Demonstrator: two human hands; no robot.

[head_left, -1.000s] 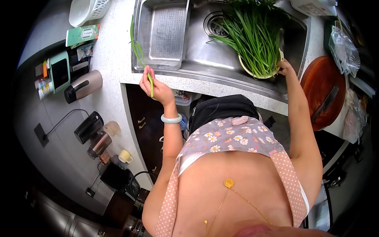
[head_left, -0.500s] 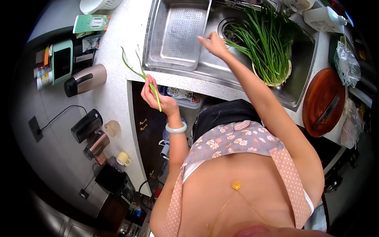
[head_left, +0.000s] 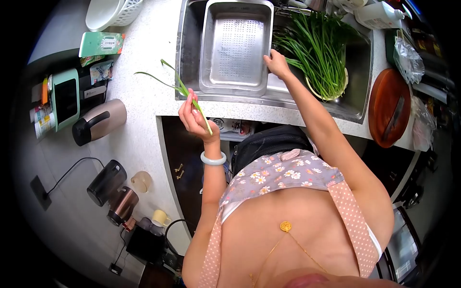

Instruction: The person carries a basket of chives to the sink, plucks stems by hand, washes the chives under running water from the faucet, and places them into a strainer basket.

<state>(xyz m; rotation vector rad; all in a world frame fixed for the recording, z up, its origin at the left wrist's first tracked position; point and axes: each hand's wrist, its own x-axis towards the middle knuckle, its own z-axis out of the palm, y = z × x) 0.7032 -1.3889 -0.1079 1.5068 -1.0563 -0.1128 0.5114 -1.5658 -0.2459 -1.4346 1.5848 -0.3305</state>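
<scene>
My left hand [head_left: 196, 117] is closed on a few long green chives [head_left: 184, 91], their tips pointing away over the counter's edge. My right hand [head_left: 277, 65] grips the right rim of a perforated steel tray [head_left: 237, 79], with the thumb at its side. This rectangular tray rests in the left part of the sink [head_left: 278, 92]. A big bunch of chives [head_left: 317, 53] lies to the right of my right hand, in a pale basket [head_left: 346, 84] that shows only at its rim.
White bottles [head_left: 379, 18] stand behind the sink at right. A round wooden board [head_left: 384, 115] with a knife [head_left: 397, 111] leans right of it. On the left counter are a white basket [head_left: 128, 12], a green packet [head_left: 102, 44] and a kettle [head_left: 103, 122].
The steel tray has shifted right within the sink. My right hand, pointing beside it before, has taken hold of its rim. My left hand still holds the chives, now tilted more to the left.
</scene>
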